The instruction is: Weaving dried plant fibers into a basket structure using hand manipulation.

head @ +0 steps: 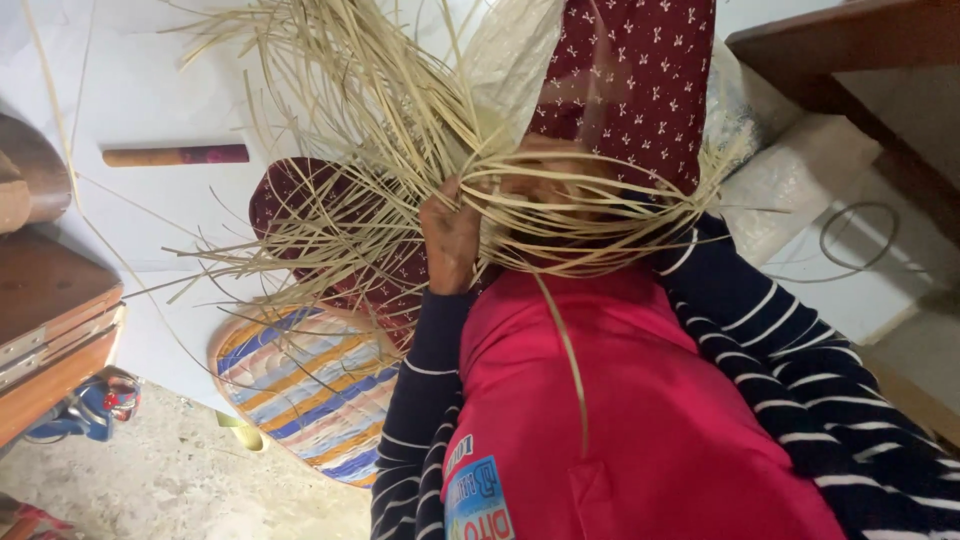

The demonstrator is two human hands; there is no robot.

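Note:
A loose bundle of pale straw strips fans out over my lap, which is covered by dark red patterned trousers. My left hand, in a navy striped sleeve, is closed around the strips where they gather. My right hand sits just to the right, mostly covered by strips that bend across it; it seems to hold them too. One long strip hangs down over my red top.
A round woven mat with coloured stripes lies on the floor at lower left. A wooden stick rests on the white sheet beyond. Wooden furniture stands at left, a white sack and a cable loop at right.

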